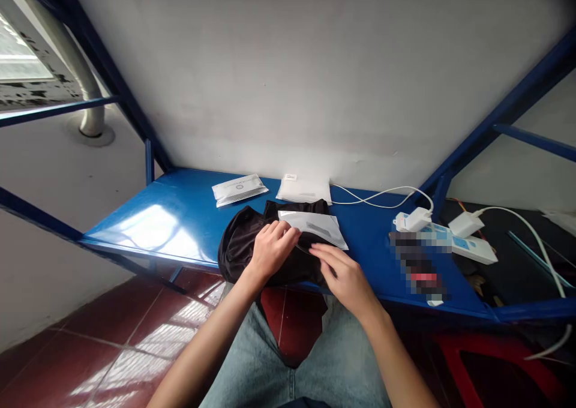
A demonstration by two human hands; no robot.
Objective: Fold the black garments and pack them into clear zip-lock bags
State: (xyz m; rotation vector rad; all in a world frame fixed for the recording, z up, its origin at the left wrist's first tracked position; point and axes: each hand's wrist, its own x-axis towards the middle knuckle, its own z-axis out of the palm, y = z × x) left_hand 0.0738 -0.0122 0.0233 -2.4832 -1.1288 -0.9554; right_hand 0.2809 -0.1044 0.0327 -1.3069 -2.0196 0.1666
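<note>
A bunched piece of black cloth [243, 240] lies at the front edge of the blue tabletop, before my lap. My left hand [275, 249] is closed in a pinch on the cloth, beside the near left corner of a flat white packet [321, 227] resting on it. My right hand [346, 276] lies over the right part of the cloth, its fingers stretched toward my left hand and touching the fabric; the thumb is apart from them. Between the hands a dark fold shows, with a thin pale edge. What lies beneath my fingertips is partly hidden.
Behind the cloth lie a silvery printed packet [240, 189] and a white packet [303, 190]. To the right, a power strip [468, 244] holds white chargers [414, 219] with cables, beside a pixelated dark object [418, 267]. Blue frame bars [468, 114] rise at both sides.
</note>
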